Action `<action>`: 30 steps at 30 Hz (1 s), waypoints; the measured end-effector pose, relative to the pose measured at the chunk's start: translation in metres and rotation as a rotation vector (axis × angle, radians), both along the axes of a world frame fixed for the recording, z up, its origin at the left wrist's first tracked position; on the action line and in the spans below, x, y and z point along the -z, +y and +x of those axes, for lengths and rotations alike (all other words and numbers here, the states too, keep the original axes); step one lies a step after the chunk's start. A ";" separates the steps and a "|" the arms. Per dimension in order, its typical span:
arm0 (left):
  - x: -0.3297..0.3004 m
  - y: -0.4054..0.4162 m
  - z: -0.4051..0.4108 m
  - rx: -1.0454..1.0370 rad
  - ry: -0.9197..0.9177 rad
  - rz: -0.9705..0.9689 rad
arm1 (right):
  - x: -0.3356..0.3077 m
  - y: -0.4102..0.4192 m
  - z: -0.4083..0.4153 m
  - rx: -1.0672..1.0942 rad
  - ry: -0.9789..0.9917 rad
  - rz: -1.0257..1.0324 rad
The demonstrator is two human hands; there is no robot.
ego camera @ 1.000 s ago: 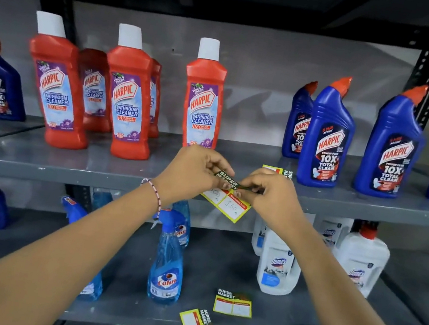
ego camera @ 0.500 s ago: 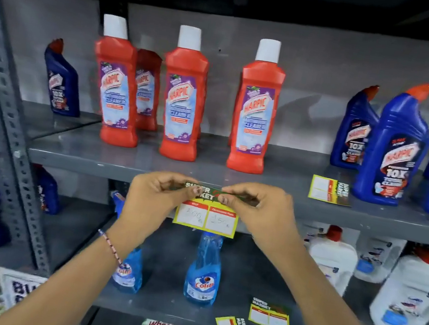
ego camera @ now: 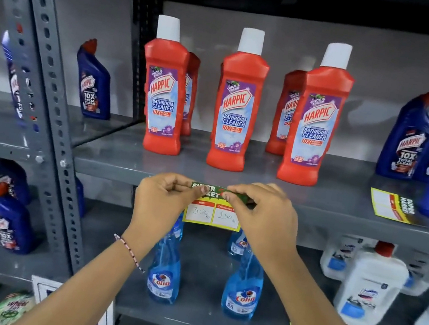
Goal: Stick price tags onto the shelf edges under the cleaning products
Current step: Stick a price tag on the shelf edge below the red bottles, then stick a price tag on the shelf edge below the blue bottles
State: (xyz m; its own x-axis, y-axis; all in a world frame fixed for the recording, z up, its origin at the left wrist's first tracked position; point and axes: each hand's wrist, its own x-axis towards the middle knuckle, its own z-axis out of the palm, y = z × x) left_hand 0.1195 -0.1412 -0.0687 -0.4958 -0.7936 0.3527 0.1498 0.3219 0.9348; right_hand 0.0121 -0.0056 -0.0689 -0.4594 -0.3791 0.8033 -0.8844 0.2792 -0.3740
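Both hands pinching a price tag at the shelf edge, mid-frame

Head view: left hand (ego camera: 162, 202) and right hand (ego camera: 261, 214) each grip the green top strip of the price tag (ego camera: 212, 214) between thumb and fingers, holding it against the grey shelf edge (ego camera: 111, 170) right below the middle red Harpic bottle (ego camera: 238, 101). Tag's yellow part with handwritten 300 and 150 hangs under the edge, over the blue Colin spray bottles (ego camera: 243, 285). A spare tag (ego camera: 390, 205) lies flat on the shelf at the right, beside the blue Harpic bottles (ego camera: 408, 137)
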 end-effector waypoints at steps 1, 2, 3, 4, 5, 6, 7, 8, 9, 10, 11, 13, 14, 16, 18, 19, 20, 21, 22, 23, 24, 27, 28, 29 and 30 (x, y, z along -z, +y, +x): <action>0.001 -0.002 -0.001 -0.003 -0.005 -0.010 | 0.000 -0.001 0.000 0.014 0.007 0.002; 0.002 -0.004 -0.001 -0.005 -0.013 -0.020 | 0.001 -0.003 0.001 0.027 0.015 0.004; 0.003 -0.006 -0.002 -0.006 -0.025 -0.030 | 0.001 -0.004 0.002 0.039 0.023 0.009; 0.003 -0.008 -0.002 -0.010 -0.039 -0.040 | 0.001 -0.004 0.002 0.044 0.025 0.013; 0.004 -0.009 -0.001 -0.021 -0.050 -0.049 | 0.001 -0.005 0.002 0.043 0.014 0.017; 0.004 -0.010 0.000 -0.054 -0.055 -0.069 | 0.001 -0.004 0.002 0.036 -0.010 0.014; 0.004 -0.010 0.002 -0.112 -0.049 -0.105 | 0.001 -0.002 0.001 0.018 -0.037 -0.003; 0.004 -0.010 0.005 -0.186 -0.031 -0.154 | 0.002 0.000 0.000 -0.008 -0.056 -0.036; 0.002 -0.009 0.008 -0.251 -0.001 -0.202 | 0.001 0.004 -0.001 -0.032 -0.065 -0.079; -0.001 -0.007 0.011 -0.288 0.040 -0.246 | 0.000 0.010 -0.002 -0.047 -0.071 -0.120; -0.005 -0.005 0.012 -0.290 0.086 -0.283 | -0.001 0.016 -0.003 -0.055 -0.080 -0.151; -0.015 0.004 0.008 -0.230 0.163 -0.340 | -0.007 0.030 -0.007 -0.062 -0.107 -0.200; -0.020 0.011 0.001 -0.179 0.189 -0.357 | -0.009 0.038 -0.010 -0.057 -0.119 -0.221; -0.031 0.030 -0.016 -0.044 0.223 -0.363 | -0.014 0.056 -0.018 -0.028 -0.132 -0.253; -0.043 0.052 -0.039 0.119 0.203 -0.345 | -0.019 0.076 -0.029 0.024 -0.138 -0.260; -0.049 0.061 -0.053 0.199 0.164 -0.341 | -0.021 0.088 -0.037 0.065 -0.143 -0.246; -0.053 0.070 -0.070 0.279 0.104 -0.333 | -0.023 0.100 -0.046 0.116 -0.153 -0.219; -0.058 0.081 -0.086 0.355 0.048 -0.319 | -0.026 0.113 -0.055 0.178 -0.170 -0.185; -0.062 0.091 -0.103 0.418 -0.004 -0.299 | -0.029 0.126 -0.066 0.259 -0.194 -0.147; -0.065 0.102 -0.120 0.468 -0.046 -0.278 | -0.033 0.139 -0.076 0.359 -0.228 -0.101; -0.068 0.115 -0.136 0.511 -0.088 -0.254 | -0.037 0.151 -0.085 0.467 -0.264 -0.046; -0.073 0.149 -0.183 0.621 -0.246 -0.155 | -0.044 0.179 -0.106 0.680 -0.348 0.138; -0.074 0.160 -0.198 0.651 -0.302 -0.136 | -0.045 0.185 -0.111 0.705 -0.374 0.187; -0.076 0.170 -0.210 0.659 -0.362 -0.163 | -0.045 0.189 -0.115 0.714 -0.396 0.226; -0.076 0.176 -0.224 0.644 -0.422 -0.226 | -0.045 0.192 -0.119 0.710 -0.416 0.253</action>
State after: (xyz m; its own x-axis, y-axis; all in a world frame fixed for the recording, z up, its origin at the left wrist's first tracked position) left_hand -0.1043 0.0350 0.0076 -0.9595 -0.2380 0.1509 0.0186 0.4810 0.8765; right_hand -0.1064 0.1869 -0.0242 -0.8939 -0.0352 0.4469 -0.2733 0.8329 -0.4812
